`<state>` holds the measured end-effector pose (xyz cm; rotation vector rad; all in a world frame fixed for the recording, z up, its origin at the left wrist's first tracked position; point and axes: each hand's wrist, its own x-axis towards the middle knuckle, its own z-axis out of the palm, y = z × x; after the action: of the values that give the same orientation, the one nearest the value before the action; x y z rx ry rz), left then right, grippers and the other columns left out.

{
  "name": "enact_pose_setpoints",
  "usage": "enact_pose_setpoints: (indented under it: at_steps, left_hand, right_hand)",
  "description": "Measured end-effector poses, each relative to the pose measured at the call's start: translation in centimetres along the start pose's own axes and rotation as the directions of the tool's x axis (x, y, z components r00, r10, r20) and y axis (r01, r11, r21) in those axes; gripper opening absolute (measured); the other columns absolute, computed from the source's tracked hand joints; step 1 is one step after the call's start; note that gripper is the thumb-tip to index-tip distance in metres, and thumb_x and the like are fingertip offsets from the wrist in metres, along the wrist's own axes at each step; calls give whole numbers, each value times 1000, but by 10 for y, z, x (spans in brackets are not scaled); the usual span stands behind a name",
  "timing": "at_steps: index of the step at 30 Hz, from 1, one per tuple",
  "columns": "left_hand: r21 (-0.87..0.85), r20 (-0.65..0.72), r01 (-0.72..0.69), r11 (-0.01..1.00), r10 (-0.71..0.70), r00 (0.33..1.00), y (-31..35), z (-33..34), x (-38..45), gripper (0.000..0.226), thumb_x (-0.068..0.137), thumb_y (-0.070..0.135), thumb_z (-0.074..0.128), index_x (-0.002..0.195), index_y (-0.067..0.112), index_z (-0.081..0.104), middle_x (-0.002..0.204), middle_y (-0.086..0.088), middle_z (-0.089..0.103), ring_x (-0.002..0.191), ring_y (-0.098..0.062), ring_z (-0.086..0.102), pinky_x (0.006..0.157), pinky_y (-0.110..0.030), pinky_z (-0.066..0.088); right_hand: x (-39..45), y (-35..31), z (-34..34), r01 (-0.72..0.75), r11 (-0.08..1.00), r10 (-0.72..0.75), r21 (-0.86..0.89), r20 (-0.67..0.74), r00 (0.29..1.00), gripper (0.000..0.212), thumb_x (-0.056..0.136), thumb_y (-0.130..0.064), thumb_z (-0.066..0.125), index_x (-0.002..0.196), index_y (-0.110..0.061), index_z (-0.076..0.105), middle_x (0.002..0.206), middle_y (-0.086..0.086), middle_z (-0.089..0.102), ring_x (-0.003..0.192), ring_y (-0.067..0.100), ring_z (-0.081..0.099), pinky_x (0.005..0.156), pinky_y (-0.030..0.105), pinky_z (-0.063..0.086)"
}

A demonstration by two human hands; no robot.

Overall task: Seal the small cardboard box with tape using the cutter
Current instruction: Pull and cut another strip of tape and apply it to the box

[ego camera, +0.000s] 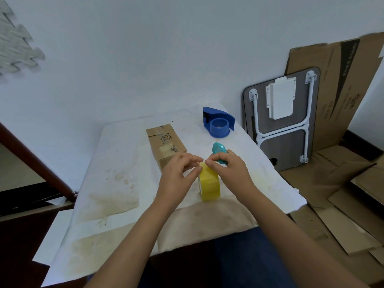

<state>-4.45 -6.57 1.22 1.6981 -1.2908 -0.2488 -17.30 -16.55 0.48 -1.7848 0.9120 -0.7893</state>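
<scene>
Centre frame: left hand [178,173] fingertips pick at the yellow tape roll [209,185], likely seeking its end. Right hand [226,169] grips the teal cutter [218,149], kept ready. Box [166,145] waits behind.

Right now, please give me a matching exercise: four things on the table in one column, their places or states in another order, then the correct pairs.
1. yellow tape roll
2. small brown cardboard box
3. teal plastic cutter
4. blue plastic tape dispenser

A. far right on the table, untouched
B. held in the right hand
C. standing on edge between both hands
D. lying behind the left hand

Pairs: 1-C, 2-D, 3-B, 4-A
</scene>
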Motion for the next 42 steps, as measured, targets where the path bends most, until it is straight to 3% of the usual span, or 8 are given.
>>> enact_pose_setpoints:
  at_steps: [10, 16, 19, 23, 34, 42]
  left_hand:
    - [72, -51, 7, 997, -3, 999, -3, 5, -1, 26, 88, 19, 69, 114, 23, 73, 114, 5, 64, 98, -4, 63, 88, -20, 54]
    - [-83, -71, 129, 988, -135, 988, 4, 9, -3, 26, 90, 20, 68, 114, 28, 69, 107, 16, 69, 98, 3, 63, 82, -8, 50]
    - [-118, -61, 173, 978, -181, 982, 6, 11, -1, 20, 90, 19, 68, 105, 31, 66, 101, 20, 67, 93, 6, 63, 75, -5, 48]
    - [-122, -86, 134, 983, -145, 986, 6, 12, 1, 11, 89, 12, 67, 96, 21, 71, 90, 17, 69, 84, 8, 61, 73, -5, 47]
    - [-187, -61, 192, 963, -206, 977, 6, 11, -1, 19, 89, 15, 69, 102, 28, 71, 92, 14, 70, 85, 4, 62, 72, -5, 49]
    - [-140, -75, 192, 971, -204, 976, 4, 10, 2, 20, 89, 16, 69, 105, 26, 73, 92, 17, 69, 87, 8, 61, 72, -3, 48]
  right_hand:
    - [1, -1, 1, -27, 999, 27, 20, 12, 1000, 9, 88, -30, 65, 93, -24, 69, 106, 2, 59, 100, 11, 54, 71, 8, 38]
    - [1, 1, 0, -27, 999, 26, 44, 13, 1000, 2, 88, -29, 65, 89, -30, 67, 105, 2, 61, 97, 13, 56, 73, 11, 40]
    - [1, 1, 0, -23, 998, 22, 56, 18, 1000, 3, 88, -28, 65, 90, -28, 68, 105, 1, 61, 99, 13, 56, 76, 12, 41]
    - [2, 2, -1, -18, 998, 18, 55, 7, 1000, 3, 88, -28, 66, 89, -27, 68, 105, 3, 62, 100, 14, 57, 78, 16, 44]
    - [2, 4, -2, 11, 999, -12, -37, -19, 1000, 15, 89, -28, 64, 99, -19, 71, 103, 4, 61, 99, 13, 56, 73, 9, 40]
    - [0, 0, -2, 20, 996, -20, -90, -8, 1000, 7, 88, -28, 65, 90, -34, 67, 101, 1, 57, 86, 4, 52, 69, 7, 36]
